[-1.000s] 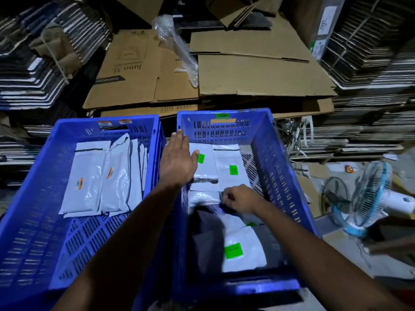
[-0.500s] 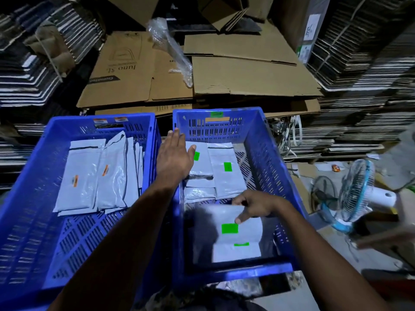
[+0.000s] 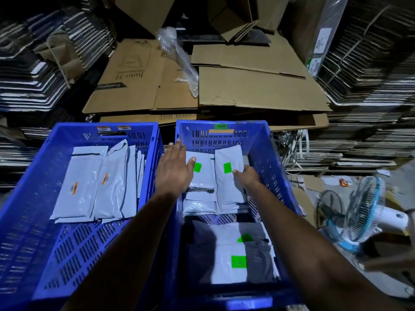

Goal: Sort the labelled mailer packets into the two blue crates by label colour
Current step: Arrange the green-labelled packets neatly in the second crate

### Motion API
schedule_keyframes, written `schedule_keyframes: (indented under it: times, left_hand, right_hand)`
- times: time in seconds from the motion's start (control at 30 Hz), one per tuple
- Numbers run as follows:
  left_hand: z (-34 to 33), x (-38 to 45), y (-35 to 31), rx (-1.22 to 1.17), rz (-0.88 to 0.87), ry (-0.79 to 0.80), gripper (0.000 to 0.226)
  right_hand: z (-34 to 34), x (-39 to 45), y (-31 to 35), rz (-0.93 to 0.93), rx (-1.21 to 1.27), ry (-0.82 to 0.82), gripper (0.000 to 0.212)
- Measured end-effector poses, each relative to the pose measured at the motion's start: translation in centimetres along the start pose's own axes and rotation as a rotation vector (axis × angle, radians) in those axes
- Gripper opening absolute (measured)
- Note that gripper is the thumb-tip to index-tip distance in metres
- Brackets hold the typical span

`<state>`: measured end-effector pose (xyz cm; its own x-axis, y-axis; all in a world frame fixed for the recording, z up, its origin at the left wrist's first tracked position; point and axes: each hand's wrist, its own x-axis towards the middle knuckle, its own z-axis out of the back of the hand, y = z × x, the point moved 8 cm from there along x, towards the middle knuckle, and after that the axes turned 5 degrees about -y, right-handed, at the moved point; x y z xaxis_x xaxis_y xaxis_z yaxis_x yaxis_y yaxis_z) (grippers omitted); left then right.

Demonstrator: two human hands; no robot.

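As right hand [image 3: 246,176] grips, packet [image 3: 229,176] (green-labelled) under fingertips.

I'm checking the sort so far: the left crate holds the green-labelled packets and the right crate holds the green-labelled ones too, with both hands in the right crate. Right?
Not quite. In the head view the left crate holds orange-labelled packets, not green. The right crate does hold the green-labelled packets, and both the left hand and right hand are there.

There are two blue crates: one [image 3: 27,198] at 9 o'clock, one [image 3: 278,176] at 3 o'clock. Four green labels show: two far [image 3: 197,167] [image 3: 227,168], two near [image 3: 245,238] [image 3: 238,261]. Two orange labels [image 3: 74,188] [image 3: 104,178] show on packets. Two hands [image 3: 174,173] [image 3: 247,177] reach in. One fan [image 3: 363,209] stands at 4 o'clock.
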<state>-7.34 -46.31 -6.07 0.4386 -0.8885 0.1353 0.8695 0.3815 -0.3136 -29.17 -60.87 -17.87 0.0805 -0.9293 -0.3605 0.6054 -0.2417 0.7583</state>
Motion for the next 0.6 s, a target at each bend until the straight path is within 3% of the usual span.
schedule_keyframes:
  times: [0.13, 0.27, 0.33, 0.43, 0.6]
  left_hand:
    - [-0.2, 0.2, 0.1, 0.0, 0.007, -0.011, 0.065]
    - [-0.4, 0.6, 0.2, -0.009, 0.011, -0.018, 0.064]
    - [-0.3, 0.6, 0.2, -0.01, 0.003, -0.028, 0.064]
    - [-0.1, 0.4, 0.1, -0.029, -0.014, -0.05, 0.062]
    - [-0.1, 0.4, -0.1, -0.037, -0.079, -0.117, 0.062]
  right_hand:
    - [-0.6, 0.5, 1.0, 0.072, -0.399, -0.001, 0.046]
    - [-0.8, -0.7, 3.7, 0.431, -0.655, -0.197, 0.059]
    - [-3.1, -0.6, 3.5, 0.546, -0.741, -0.056, 0.06]
    - [-5.9, 0.3, 2.1, 0.537, -0.826, 0.123, 0.063]
    - [-7.6, 1.2, 1.3, 0.543, -0.913, 0.128, 0.063]
